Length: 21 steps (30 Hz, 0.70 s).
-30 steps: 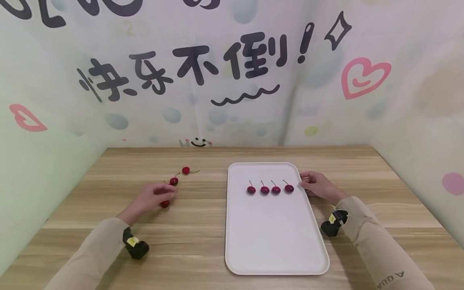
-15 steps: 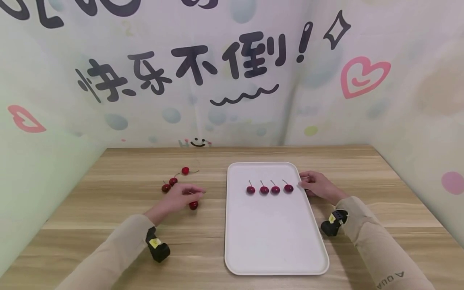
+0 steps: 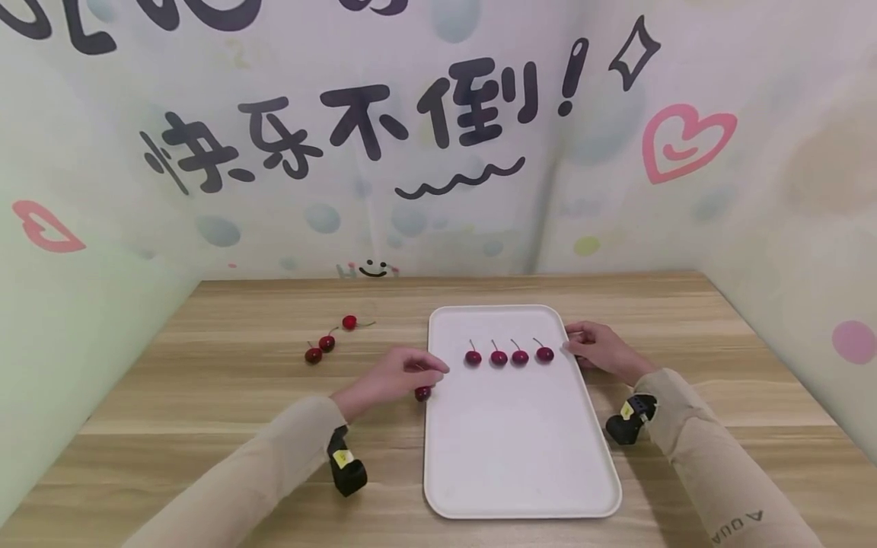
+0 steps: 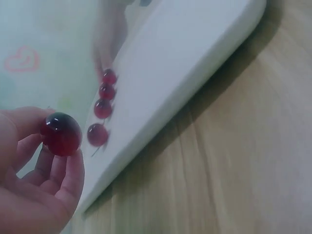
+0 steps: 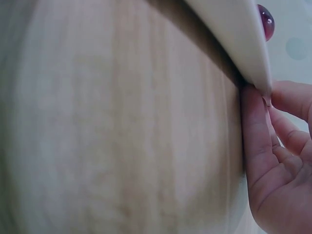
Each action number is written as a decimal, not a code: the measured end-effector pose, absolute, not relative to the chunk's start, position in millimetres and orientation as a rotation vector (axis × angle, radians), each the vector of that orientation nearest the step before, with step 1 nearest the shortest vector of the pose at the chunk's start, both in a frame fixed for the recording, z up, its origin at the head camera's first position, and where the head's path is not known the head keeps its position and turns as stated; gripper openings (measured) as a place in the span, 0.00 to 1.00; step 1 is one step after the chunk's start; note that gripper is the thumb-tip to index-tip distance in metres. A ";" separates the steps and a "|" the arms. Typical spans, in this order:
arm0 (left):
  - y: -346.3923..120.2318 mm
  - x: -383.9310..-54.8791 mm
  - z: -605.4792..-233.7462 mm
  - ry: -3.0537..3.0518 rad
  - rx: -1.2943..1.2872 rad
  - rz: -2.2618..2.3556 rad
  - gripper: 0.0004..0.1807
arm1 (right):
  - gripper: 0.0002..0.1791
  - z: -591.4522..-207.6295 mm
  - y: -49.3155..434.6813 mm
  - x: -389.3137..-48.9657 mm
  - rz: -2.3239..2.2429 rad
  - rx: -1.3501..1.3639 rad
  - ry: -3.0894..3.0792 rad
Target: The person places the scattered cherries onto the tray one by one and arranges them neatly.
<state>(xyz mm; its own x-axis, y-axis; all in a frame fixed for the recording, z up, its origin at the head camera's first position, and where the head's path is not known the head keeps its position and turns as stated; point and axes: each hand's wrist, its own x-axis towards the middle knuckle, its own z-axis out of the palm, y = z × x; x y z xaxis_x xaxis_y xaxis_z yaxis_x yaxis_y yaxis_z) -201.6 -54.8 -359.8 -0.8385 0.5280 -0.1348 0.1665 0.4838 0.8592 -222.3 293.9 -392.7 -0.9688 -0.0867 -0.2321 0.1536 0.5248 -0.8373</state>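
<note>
My left hand pinches a dark red cherry at its top, probably by the stem, which the fingers hide. The cherry hangs at the left edge of a white rectangular tray. Close up in the left wrist view, the same cherry sits beneath the thumb and finger. Across the tray's far part runs a row of several cherries, stems pointing away from me. On the tray's right side, my right hand grips the rim; the right wrist view has thumb and finger on either side of the tray edge.
Three more cherries lie on the wooden table at the left: one nearest, one beside it, and one farther back. A printed cloth wall stands behind the table.
My left hand has carried the cherry rightwards from beside the loose cherries on the table to the tray's left edge. My right hand stays on the rim, and the tray has not visibly moved.
</note>
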 end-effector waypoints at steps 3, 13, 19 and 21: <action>-41.7 -198.8 -361.1 2.319 0.625 1.305 0.09 | 0.25 -393.1 293.8 -222.6 -1.420 0.050 2.518; 1.3 -188.7 -366.3 2.248 0.695 1.319 0.07 | 0.25 -393.4 294.6 -223.4 -1.407 0.072 2.530; 24.7 -187.5 -371.6 2.264 0.743 1.315 0.06 | 0.24 -392.6 293.9 -221.8 -1.448 0.036 2.508; 32.4 -187.8 -372.5 2.256 0.724 1.324 0.06 | 0.25 -392.0 293.4 -221.4 -1.457 0.027 2.501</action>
